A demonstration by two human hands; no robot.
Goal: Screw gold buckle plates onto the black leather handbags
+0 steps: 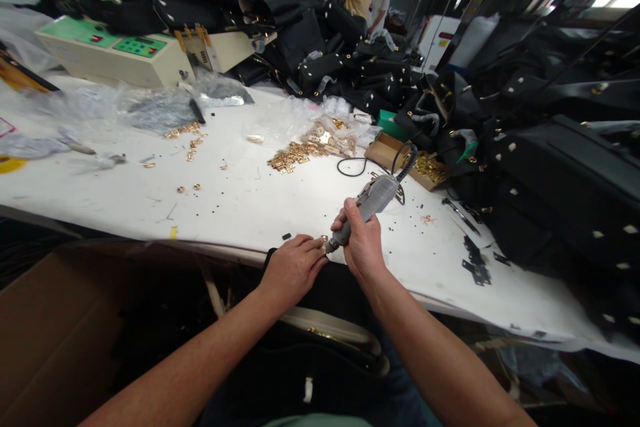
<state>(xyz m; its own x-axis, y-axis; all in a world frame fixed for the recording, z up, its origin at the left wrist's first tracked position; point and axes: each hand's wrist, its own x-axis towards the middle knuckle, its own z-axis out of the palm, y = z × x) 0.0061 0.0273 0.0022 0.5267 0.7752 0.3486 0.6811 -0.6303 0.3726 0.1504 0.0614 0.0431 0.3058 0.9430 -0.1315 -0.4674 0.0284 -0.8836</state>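
My right hand (pixel 364 240) is wrapped round a grey electric screwdriver (pixel 377 197), its thumb along the body. The tool slants down to the left, and its tip meets a small metal fitting (pixel 325 240) at the table's front edge. My left hand (pixel 294 267) presses its fingers together on the black bag (pixel 333 287) beside that tip, steadying the fitting; the fingertips are partly hidden. The bag lies over the table edge and down across my lap, with a pale-edged opening and a gold zip below my wrists.
Gold fittings (pixel 290 157) lie heaped on the white table (pixel 240 207), near clear plastic bags and a small box of gold parts (pixel 427 170). A machine with a green panel (pixel 115 50) stands back left. Black bags (pixel 565 173) pile up behind and right. Two people stand far back.
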